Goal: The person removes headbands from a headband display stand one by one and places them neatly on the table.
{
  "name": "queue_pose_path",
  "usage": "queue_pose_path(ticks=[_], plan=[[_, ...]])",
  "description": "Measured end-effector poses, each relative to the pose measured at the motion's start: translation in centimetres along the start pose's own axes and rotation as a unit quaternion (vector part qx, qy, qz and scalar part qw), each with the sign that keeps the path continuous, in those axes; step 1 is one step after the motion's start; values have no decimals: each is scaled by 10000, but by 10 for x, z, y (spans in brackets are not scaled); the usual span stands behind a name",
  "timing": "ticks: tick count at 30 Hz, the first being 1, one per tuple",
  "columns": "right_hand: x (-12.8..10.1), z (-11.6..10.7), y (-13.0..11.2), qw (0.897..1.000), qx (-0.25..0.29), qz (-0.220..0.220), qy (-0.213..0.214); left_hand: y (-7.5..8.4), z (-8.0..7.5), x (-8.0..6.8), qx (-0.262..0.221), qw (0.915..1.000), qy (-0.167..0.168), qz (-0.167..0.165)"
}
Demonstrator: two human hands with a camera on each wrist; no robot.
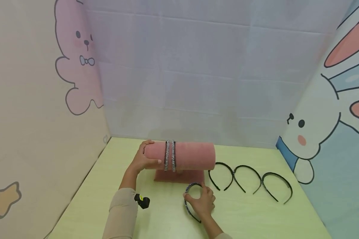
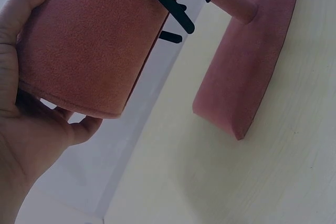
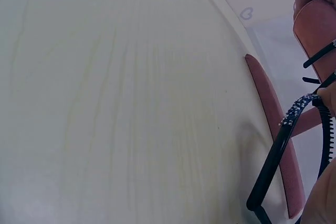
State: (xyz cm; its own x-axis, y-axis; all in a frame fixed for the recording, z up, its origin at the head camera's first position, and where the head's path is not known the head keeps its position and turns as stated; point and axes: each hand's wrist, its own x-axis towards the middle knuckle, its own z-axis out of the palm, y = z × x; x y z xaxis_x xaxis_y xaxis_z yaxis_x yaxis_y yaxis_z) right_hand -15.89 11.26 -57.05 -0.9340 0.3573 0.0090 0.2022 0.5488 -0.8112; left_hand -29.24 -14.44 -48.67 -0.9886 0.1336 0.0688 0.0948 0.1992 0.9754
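A pink velvet roll stand (image 1: 191, 155) stands on its base (image 1: 179, 176) mid-table, with two rhinestone headbands (image 1: 170, 156) over the roll. My left hand (image 1: 144, 157) grips the roll's left end; in the left wrist view the palm and thumb (image 2: 31, 103) wrap the roll (image 2: 89, 45), with the bands' black tips (image 2: 173, 11) above. In front of the base, my right hand (image 1: 202, 201) pinches a third rhinestone headband (image 1: 189, 199), lifted at one end. The right wrist view shows that band (image 3: 286, 145) beside the base edge (image 3: 273, 124).
Three plain black headbands (image 1: 221, 174) (image 1: 246, 177) (image 1: 276, 186) lie in a row on the pale green table (image 1: 257, 219), right of the stand. Cartoon-printed panels wall the table on the left, back and right. A black wrist camera (image 1: 142, 201) sits on the left forearm.
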Motion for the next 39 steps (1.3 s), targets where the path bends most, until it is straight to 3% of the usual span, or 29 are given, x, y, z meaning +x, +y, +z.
queue_pose_path(ticks=[10, 21, 28, 39], plan=[[6, 13, 2, 9972, -731, 67, -109, 0, 0, 0, -47, 10000, -18, -12], [9, 20, -2, 9824, -1804, 14, -491, 0, 0, 0, -98, 9999, -3, 86], [3, 20, 1, 9820, -1776, -119, -637, 0, 0, -4, -65, 10000, 14, 70], [-1, 9, -4, 9894, -1112, -30, -939, -2, 0, -3, -264, 9994, -58, 205]])
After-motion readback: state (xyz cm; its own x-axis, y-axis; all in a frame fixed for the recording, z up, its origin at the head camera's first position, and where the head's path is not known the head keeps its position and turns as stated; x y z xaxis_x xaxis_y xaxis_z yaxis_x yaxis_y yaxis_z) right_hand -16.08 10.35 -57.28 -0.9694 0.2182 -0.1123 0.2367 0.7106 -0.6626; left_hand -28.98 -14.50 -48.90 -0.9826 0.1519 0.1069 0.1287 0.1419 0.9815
